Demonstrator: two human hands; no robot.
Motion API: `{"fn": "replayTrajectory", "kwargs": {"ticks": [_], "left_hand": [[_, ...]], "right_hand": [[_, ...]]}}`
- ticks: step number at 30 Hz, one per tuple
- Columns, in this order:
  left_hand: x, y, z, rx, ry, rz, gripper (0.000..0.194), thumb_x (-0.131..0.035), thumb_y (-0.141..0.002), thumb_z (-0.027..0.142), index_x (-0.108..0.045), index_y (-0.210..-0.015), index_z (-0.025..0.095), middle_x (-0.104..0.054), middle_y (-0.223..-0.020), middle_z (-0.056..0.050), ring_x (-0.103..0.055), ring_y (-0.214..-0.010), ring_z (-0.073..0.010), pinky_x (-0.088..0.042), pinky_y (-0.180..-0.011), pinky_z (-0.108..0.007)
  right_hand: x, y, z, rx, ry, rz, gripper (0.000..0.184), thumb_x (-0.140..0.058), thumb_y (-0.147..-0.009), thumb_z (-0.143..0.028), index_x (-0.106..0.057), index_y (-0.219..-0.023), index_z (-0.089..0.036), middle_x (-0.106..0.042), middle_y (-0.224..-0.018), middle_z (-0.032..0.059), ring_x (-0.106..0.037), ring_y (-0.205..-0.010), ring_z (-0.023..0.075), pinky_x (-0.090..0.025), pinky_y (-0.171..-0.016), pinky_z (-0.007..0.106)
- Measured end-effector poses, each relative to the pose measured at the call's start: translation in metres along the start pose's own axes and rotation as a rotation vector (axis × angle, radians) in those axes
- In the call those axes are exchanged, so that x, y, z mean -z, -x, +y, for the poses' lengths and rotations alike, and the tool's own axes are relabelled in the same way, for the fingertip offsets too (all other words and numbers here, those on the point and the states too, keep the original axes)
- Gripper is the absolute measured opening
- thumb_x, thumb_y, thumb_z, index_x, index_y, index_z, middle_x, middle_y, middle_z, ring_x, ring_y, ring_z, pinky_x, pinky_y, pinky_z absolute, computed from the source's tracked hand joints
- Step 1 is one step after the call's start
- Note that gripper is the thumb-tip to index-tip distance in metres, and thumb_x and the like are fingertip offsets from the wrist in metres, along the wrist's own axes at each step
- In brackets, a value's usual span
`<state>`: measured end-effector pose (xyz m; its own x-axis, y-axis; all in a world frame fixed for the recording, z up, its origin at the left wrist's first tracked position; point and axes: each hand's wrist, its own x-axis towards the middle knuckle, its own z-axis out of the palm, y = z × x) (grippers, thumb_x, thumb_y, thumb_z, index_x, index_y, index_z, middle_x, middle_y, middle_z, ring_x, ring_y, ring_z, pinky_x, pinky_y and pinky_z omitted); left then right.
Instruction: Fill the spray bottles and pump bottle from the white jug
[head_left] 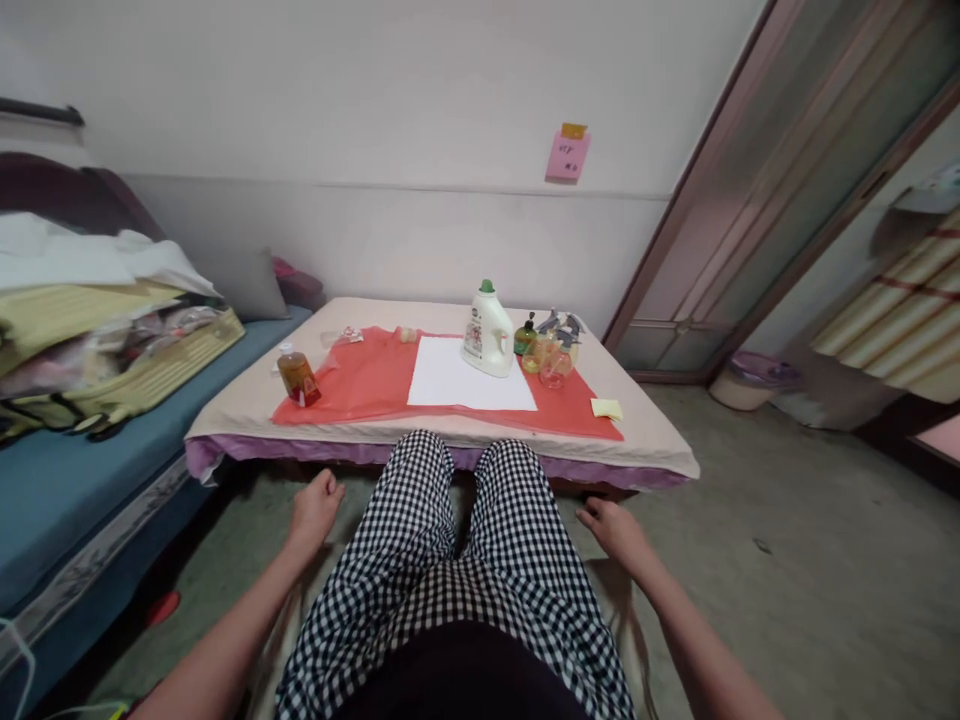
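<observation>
My left hand (316, 508) hangs beside my left knee, its fingers curled closed, with no object showing in it. On the other side, my right hand (611, 525) is closed in the same loose way next to my right knee. Both are below the table's front edge and apart from everything on top. A large white detergent jug (489, 333) with a green cap stands on a white sheet (472, 390). The sheet lies over a red cloth (360, 380). At the cloth's left end is a bottle of amber liquid (298, 377).
Right of the jug stand a green pump bottle (526, 338) and clear spray bottles (556, 368). Yellow sticky notes (607, 408) lie near the right front corner. A bed (45, 490) borders the left; a bin (750, 380) stands on the floor at right. A pink note (568, 156) hangs on the wall.
</observation>
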<state>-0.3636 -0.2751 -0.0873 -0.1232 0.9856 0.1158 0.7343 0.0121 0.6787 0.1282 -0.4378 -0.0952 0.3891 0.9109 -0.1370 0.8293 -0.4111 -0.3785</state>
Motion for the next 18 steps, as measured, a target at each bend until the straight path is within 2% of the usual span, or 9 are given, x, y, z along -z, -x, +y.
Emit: {"fn": "replayTrajectory", "kwargs": {"ticks": [4, 5, 6, 7, 9, 11, 13, 15, 18], "left_hand": [[-0.012, -0.018, 0.076, -0.147, 0.113, -0.023, 0.018, -0.057, -0.083, 0.029, -0.046, -0.07, 0.022, -0.042, -0.058, 0.007, -0.042, -0.059, -0.0133, -0.032, -0.064, -0.025], [-0.012, -0.02, 0.098, -0.19, 0.143, -0.031, 0.011, -0.057, -0.084, 0.031, -0.053, -0.08, 0.022, -0.044, -0.061, 0.007, -0.046, -0.062, -0.0138, -0.035, -0.065, -0.026], [-0.012, -0.021, 0.12, -0.233, 0.17, -0.037, 0.016, -0.058, -0.085, 0.034, -0.058, -0.095, 0.021, -0.046, -0.062, 0.007, -0.048, -0.063, -0.0144, -0.037, -0.066, -0.026], [-0.011, -0.02, 0.142, -0.283, 0.214, -0.041, 0.029, -0.058, -0.086, 0.036, -0.058, -0.111, 0.02, -0.048, -0.064, 0.008, -0.05, -0.064, -0.0144, -0.039, -0.067, -0.026], [-0.007, -0.018, 0.183, -0.412, 0.445, -0.087, 0.062, -0.064, -0.084, 0.034, -0.044, -0.141, 0.018, -0.056, -0.075, 0.005, -0.054, -0.068, -0.0133, -0.043, -0.071, -0.026], [-0.002, -0.015, 0.216, -0.492, 0.62, -0.136, 0.085, -0.07, -0.081, 0.031, -0.028, -0.154, 0.021, -0.063, -0.096, -0.001, -0.057, -0.071, -0.0114, -0.045, -0.068, -0.025], [0.0, -0.013, 0.24, -0.544, 0.721, -0.148, 0.095, -0.071, -0.08, 0.027, -0.017, -0.159, 0.026, -0.064, -0.113, -0.006, -0.059, -0.075, -0.0107, -0.047, -0.069, -0.024], [-0.002, -0.014, 0.252, -0.568, 0.749, -0.148, 0.096, -0.068, -0.082, 0.022, -0.014, -0.161, 0.028, -0.067, -0.11, -0.004, -0.06, -0.076, -0.0107, -0.049, -0.072, -0.025], [-0.01, -0.021, 0.254, -0.509, 0.701, -0.192, 0.089, -0.061, -0.083, 0.014, -0.019, -0.161, 0.024, -0.067, -0.082, 0.003, -0.059, -0.071, -0.0122, -0.048, -0.073, -0.025]], "right_hand": [[0.044, -0.028, -0.039, 0.126, -0.161, 0.148, 0.025, -0.057, -0.09, -0.034, -0.061, -0.071, -0.018, -0.065, -0.07, 0.0043, -0.056, -0.066, 0.0149, -0.041, -0.066, 0.028], [0.056, -0.033, -0.052, 0.166, -0.213, 0.193, 0.026, -0.056, -0.09, -0.036, -0.062, -0.072, -0.019, -0.066, -0.072, 0.0051, -0.057, -0.067, 0.0159, -0.041, -0.067, 0.028], [0.068, -0.036, -0.064, 0.208, -0.269, 0.24, 0.027, -0.055, -0.09, -0.04, -0.064, -0.076, -0.019, -0.068, -0.075, 0.0056, -0.059, -0.07, 0.0168, -0.042, -0.068, 0.028], [0.079, -0.039, -0.077, 0.248, -0.325, 0.286, 0.03, -0.054, -0.091, -0.044, -0.065, -0.08, -0.018, -0.069, -0.079, 0.006, -0.06, -0.073, 0.0176, -0.043, -0.07, 0.029], [0.099, -0.04, -0.104, 0.318, -0.431, 0.37, 0.036, -0.052, -0.092, -0.051, -0.066, -0.092, -0.018, -0.071, -0.088, 0.0074, -0.062, -0.079, 0.0188, -0.047, -0.074, 0.03], [0.114, -0.039, -0.129, 0.381, -0.549, 0.454, 0.047, -0.051, -0.094, -0.049, -0.057, -0.126, -0.017, -0.07, -0.107, 0.0098, -0.064, -0.086, 0.0186, -0.051, -0.078, 0.031], [0.124, -0.037, -0.149, 0.483, -0.724, 0.518, 0.073, -0.054, -0.093, -0.04, -0.024, -0.156, -0.019, -0.066, -0.118, 0.0114, -0.064, -0.086, 0.0177, -0.053, -0.08, 0.034], [0.129, -0.037, -0.162, 0.571, -0.84, 0.53, 0.092, -0.054, -0.092, -0.03, 0.004, -0.162, -0.023, -0.066, -0.113, 0.0098, -0.062, -0.08, 0.0171, -0.054, -0.077, 0.036], [0.127, -0.047, -0.169, 0.567, -0.857, 0.474, 0.096, -0.048, -0.087, -0.02, 0.011, -0.162, -0.024, -0.065, -0.091, 0.0025, -0.056, -0.065, 0.0145, -0.052, -0.067, 0.033]]}}
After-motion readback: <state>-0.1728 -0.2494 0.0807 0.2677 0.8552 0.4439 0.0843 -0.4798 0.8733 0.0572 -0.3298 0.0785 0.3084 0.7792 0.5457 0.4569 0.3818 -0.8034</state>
